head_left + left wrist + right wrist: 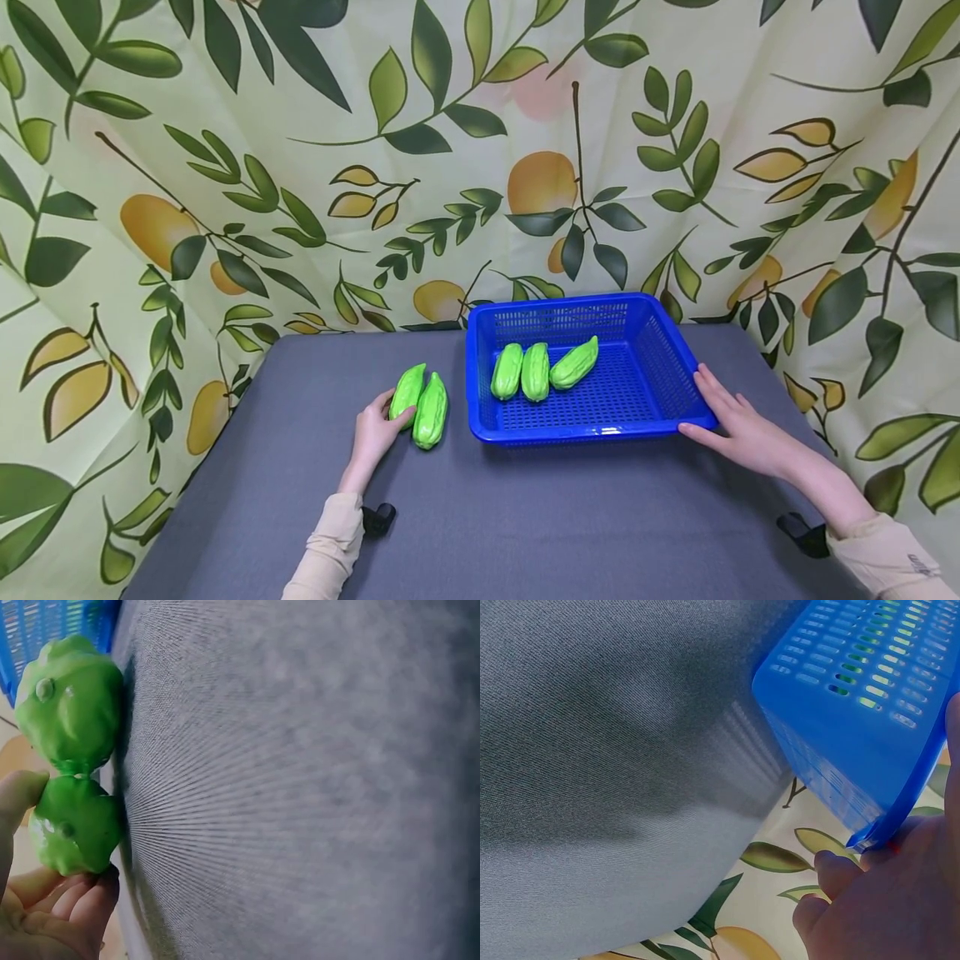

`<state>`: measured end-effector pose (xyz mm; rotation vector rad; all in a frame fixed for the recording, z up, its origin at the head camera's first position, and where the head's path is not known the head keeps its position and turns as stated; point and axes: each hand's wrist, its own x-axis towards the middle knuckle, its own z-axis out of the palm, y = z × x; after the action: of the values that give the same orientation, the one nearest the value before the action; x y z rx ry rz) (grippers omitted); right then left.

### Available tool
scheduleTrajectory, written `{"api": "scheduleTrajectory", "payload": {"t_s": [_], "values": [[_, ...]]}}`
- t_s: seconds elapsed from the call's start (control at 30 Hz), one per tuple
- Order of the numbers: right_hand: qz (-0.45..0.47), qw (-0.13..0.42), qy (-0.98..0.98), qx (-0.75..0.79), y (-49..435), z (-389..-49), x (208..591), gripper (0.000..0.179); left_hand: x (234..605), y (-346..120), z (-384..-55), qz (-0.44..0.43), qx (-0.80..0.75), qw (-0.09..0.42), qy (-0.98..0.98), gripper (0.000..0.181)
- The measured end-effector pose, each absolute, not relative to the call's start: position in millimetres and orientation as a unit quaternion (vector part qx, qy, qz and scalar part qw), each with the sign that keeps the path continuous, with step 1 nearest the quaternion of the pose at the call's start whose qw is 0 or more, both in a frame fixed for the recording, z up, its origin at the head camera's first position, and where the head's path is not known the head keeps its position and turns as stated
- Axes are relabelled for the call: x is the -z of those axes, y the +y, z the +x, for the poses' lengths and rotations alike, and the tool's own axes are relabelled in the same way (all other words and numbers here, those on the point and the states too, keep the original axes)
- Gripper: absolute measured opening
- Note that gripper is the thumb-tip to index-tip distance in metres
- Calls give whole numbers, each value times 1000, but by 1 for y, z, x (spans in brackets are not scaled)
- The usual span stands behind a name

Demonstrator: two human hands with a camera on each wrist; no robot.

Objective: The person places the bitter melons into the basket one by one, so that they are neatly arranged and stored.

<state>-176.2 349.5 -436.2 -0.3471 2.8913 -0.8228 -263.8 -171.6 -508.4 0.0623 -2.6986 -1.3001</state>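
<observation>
On the left side of the table, my left hand (377, 432) grips a glossy green bitter melon (407, 392) between thumb and fingers. A second bitter melon (430, 412) lies against it on the right. In the left wrist view, the gripped bitter melon (75, 825) sits between the fingertips, its neighbour (71, 709) touching it. My right hand (750, 433) holds the rim of a blue plastic basket (585, 432) at its front right corner. The right wrist view shows the fingers around the basket's edge (907, 802). Three bitter melons (536, 372) lie inside the basket, towards its left.
A grey cloth covers the table (525, 525). Behind it and at both sides hangs a curtain (450, 183) printed with leaves and fruit. A strip of table separates the two loose bitter melons from the basket's left wall.
</observation>
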Motion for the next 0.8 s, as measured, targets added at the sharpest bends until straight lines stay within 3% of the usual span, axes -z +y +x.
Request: {"api": "scheduleTrajectory", "payload": {"t_s": [0.8], "values": [[-111, 58, 955, 268, 350, -177, 438, 92, 491, -174, -257, 79, 445, 114, -885, 56]]}}
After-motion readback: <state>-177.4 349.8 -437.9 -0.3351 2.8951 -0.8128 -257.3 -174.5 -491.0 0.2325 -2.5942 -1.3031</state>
